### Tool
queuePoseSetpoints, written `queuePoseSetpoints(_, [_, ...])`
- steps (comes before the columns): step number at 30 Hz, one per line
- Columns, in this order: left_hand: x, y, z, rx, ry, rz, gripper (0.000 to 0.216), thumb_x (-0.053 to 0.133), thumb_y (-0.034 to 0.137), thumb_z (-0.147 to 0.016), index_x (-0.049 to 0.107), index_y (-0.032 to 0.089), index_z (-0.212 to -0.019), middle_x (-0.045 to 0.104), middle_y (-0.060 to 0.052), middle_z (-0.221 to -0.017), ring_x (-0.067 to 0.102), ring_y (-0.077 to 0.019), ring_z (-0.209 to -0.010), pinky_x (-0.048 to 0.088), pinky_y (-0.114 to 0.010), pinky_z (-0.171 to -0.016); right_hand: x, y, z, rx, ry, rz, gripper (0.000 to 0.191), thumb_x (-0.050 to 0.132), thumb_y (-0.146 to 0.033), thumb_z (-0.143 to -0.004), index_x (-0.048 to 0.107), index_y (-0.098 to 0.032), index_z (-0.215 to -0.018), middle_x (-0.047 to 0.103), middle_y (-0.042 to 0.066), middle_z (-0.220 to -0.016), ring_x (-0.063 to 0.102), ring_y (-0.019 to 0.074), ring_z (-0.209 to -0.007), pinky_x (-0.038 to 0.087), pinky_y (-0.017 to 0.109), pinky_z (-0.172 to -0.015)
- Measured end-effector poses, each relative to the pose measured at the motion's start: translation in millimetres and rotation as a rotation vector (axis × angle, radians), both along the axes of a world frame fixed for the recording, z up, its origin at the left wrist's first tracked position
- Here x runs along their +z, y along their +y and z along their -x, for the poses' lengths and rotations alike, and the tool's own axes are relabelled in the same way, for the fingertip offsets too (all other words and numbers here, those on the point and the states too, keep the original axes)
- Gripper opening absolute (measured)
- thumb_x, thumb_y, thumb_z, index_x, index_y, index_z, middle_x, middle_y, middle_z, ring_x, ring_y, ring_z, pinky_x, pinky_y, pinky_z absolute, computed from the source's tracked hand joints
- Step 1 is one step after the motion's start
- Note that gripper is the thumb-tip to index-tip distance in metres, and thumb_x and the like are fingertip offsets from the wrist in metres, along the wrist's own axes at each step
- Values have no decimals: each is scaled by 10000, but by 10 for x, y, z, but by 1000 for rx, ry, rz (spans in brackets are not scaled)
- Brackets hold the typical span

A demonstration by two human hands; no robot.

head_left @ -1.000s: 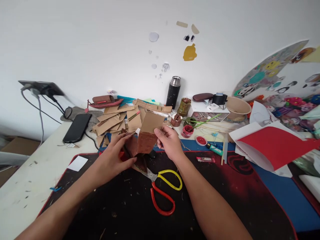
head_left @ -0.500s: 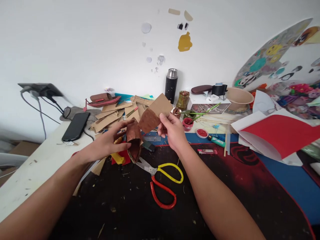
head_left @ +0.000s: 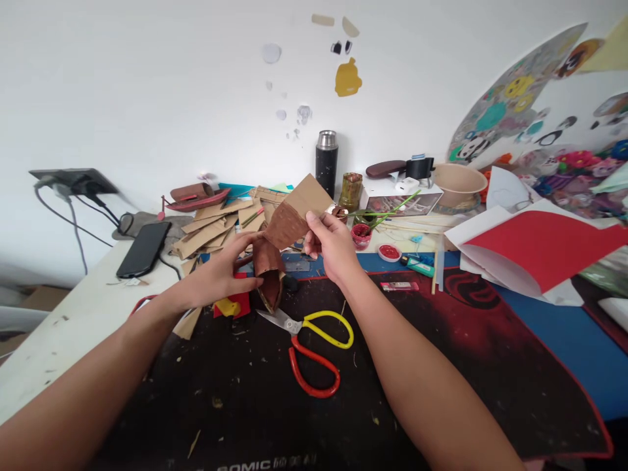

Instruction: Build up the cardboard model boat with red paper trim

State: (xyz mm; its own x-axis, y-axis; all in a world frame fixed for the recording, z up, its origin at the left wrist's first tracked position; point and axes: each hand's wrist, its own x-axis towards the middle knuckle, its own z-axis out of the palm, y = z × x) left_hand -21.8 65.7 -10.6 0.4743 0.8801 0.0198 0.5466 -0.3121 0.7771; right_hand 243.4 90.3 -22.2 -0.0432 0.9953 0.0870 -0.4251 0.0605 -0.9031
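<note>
The left hand (head_left: 223, 275) held a brown cardboard shell (head_left: 268, 257), the right hand (head_left: 332, 246) a part-painted cardboard panel (head_left: 297, 209). Open scissors (head_left: 293, 326) lay near the mat's (head_left: 235, 399) far edge.

Soft, even light, med. bright; faint shadow on wall (head_left: 171, 85) just R of flask (head_left: 326, 167), so light prob. from L. Mat (head_left: 275, 422) v. dark, low detail. Wide-angle stretch nr edges; far R a bit soft.

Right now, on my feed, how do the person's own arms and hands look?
The ungloved left hand and ungloved right hand show no rings. The bare left forearm and bare right forearm show no sleeve, watch or bracelet.
</note>
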Motion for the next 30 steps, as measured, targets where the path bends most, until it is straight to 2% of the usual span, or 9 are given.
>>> queuePoseSetpoints(4, [23, 82, -218, 23, -149, 87, 866, 840, 524, -884, 472, 298, -1635, 494, -132, -1721, 497, -392, -1604, 477, -592, -1306, 4, 18, -19, -14, 17, 0, 570, 922, -700, -779, 577, -249, -821, 608, -76, -611, 571, 95, -465, 337, 212, -400])
queuePoseSetpoints(9, [20, 224, -566, 28, -111, 33, 850, 818, 508, -852, 515, 217, -1590, 575, -166, -1622, 574, -398, -1501, 545, -581, -1226, 39, 48, -78, -77, 38, 7, 583, 936, -692, -780, 557, -251, -826, 579, -88, -599, 548, 92, -446, 317, 213, -383])
queuePoseSetpoints(12, [-31, 251, -642, 13, -20, -17, 877, 814, 494, -836, 500, 203, -1602, 592, -169, -1582, 567, -407, -1496, 529, -595, -1234, 57, 69, -118, -106, 73, -14, 588, 958, -674, -755, 556, -251, -827, 569, -91, -590, 523, 87, -438, 303, 214, -376])
queuePoseSetpoints(16, [-50, 216, -577, -36, 18, -23, 899, 797, 492, -859, 463, 223, -1648, 544, -162, -1643, 536, -392, -1549, 548, -552, -1228, 50, 81, -125, -110, 65, -32, 578, 937, -673, -781, 543, -250, -795, 560, -87, -584, 507, 84, -427, 303, 222, -378])
queuePoseSetpoints(20, [-3, 171, -396, -69, 60, -22, 904, 814, 523, -860, 477, 259, -1656, 586, -148, -1638, 574, -404, -1531, 574, -557, -1206, 39, 74, -106, -96, 45, -41, 592, 929, -694, -786, 535, -253, -786, 569, -82, -588, 516, 87, -432, 317, 226, -382])
queuePoseSetpoints(22, [20, 149, -281, -73, 81, -23, 937, 828, 521, -850, 465, 264, -1674, 559, -166, -1682, 576, -415, -1539, 578, -543, -1203, 42, 66, -100, -91, 40, -51, 603, 935, -716, -767, 550, -253, -795, 572, -83, -585, 519, 88, -434, 321, 222, -381])
queuePoseSetpoints(25, [28, 117, -131, -96, 68, 61, 939, 820, 518, -877, 421, 304, -1699, 496, -151, -1751, 621, -394, -1510, 618, -509, -1155, 54, 43, -87, -83, -4, -76, 598, 915, -735, -781, 559, -253, -792, 575, -81, -579, 525, 89, -433, 324, 217, -379])
queuePoseSetpoints(27, [7, 106, -83, -85, 63, 76, 896, 833, 541, -876, 462, 308, -1658, 528, -141, -1716, 653, -385, -1473, 622, -518, -1152, 65, 20, -71, -68, -46, -92, 577, 892, -728, -808, 566, -253, -792, 581, -79, -576, 531, 92, -434, 330, 214, -379])
queuePoseSetpoints(30, [-56, 122, -112, -58, 57, 17, 778, 840, 587, -868, 579, 276, -1532, 618, -135, -1593, 638, -392, -1472, 587, -556, -1199, 77, -12, -43, -29, -91, -113, 554, 871, -718, -831, 577, -251, -793, 590, -74, -565, 542, 97, -437, 339, 210, -380])
